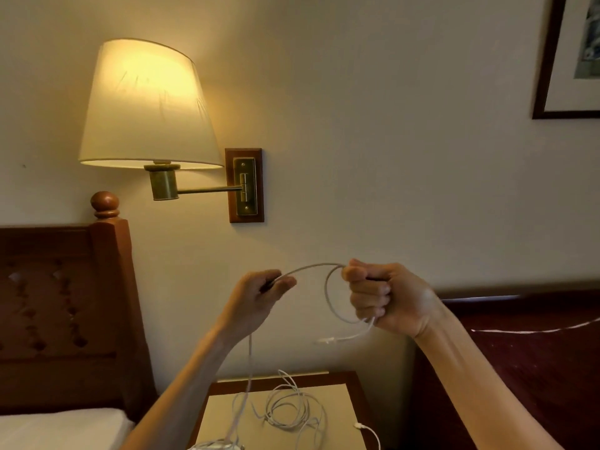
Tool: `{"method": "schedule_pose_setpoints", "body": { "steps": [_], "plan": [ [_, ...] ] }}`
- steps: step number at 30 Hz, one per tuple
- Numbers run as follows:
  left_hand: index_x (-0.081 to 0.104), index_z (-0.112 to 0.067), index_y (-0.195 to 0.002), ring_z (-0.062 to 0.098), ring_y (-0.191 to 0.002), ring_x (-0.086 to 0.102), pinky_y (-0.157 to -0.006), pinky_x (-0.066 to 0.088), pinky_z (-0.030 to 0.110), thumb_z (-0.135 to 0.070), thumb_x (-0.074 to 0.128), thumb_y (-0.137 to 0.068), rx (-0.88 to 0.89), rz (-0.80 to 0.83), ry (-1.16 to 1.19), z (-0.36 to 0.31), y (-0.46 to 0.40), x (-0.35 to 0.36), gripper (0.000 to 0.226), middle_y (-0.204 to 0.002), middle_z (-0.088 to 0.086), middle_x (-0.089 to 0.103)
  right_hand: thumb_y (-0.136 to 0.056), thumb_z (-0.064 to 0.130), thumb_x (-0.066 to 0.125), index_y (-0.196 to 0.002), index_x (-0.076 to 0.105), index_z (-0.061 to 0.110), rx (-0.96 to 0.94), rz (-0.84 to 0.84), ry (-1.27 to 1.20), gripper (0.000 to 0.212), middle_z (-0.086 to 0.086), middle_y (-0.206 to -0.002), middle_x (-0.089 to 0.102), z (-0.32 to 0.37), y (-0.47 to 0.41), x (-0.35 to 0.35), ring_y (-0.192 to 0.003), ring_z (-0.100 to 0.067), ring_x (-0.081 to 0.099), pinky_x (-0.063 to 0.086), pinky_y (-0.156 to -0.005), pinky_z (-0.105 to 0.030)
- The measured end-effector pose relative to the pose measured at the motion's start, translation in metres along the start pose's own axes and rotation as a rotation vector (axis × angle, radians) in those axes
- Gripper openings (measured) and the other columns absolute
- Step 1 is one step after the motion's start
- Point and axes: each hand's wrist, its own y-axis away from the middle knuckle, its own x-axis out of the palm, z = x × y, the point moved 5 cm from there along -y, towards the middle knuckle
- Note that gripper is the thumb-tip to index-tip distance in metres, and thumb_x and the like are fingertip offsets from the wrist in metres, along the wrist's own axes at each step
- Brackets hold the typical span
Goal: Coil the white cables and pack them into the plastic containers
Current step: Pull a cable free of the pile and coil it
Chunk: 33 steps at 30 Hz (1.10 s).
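Observation:
Both hands are raised in front of the wall with one white cable (311, 267) stretched between them. My right hand (386, 298) is a closed fist around a small loop of that cable, and the cable's plug end (328, 340) dangles below the fist. My left hand (263, 293) pinches the cable; from it the rest hangs straight down to the nightstand. More white cables (292, 410) lie in a loose tangle on the nightstand top (337, 404). No plastic container is in view.
A lit wall lamp (146, 105) on a brass arm hangs at the upper left. A wooden headboard (65, 303) and a white pillow stand at the left. A dark red bed cover (519, 368) with another white cable (532, 329) across it lies at the right.

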Motion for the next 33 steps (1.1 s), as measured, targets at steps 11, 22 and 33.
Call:
{"method": "schedule_pose_setpoints", "body": {
  "steps": [11,22,33],
  "plan": [
    [0.053,-0.013,-0.085,0.012,-0.055,0.033,-0.050,0.031,0.025,-0.038,0.046,-0.099,-0.646,0.279,0.543,0.055,0.069,0.055,0.030,-0.066,-0.002,0.040,-0.094,0.009,0.055,-0.077,0.055,0.010,-0.105,-0.208,-0.215,0.017,0.003,-0.048,0.039,0.024,0.009,-0.025,-0.041,-0.010,0.030,0.034,-0.041,-0.024],
    [0.054,-0.015,-0.073,0.008,-0.048,0.028,-0.043,0.024,0.023,-0.037,0.046,-0.099,-0.678,0.058,0.294,0.057,0.023,0.012,0.035,-0.059,-0.005,0.033,-0.092,0.016,0.040,-0.071,0.046,0.019,-0.215,-0.533,0.073,0.022,0.009,-0.052,0.011,0.056,0.000,-0.018,-0.045,-0.009,0.007,0.015,-0.036,-0.020],
    [0.054,-0.016,-0.066,0.013,-0.050,0.043,-0.057,0.039,0.032,-0.047,0.035,-0.100,-0.185,0.763,-0.626,-0.084,0.004,0.043,0.050,-0.059,-0.002,0.050,-0.105,0.024,0.040,-0.084,0.060,0.008,-0.246,-0.673,0.583,0.032,-0.012,-0.080,0.073,0.034,-0.028,0.000,-0.069,-0.018,0.069,0.055,-0.063,-0.025]
  ]
}}
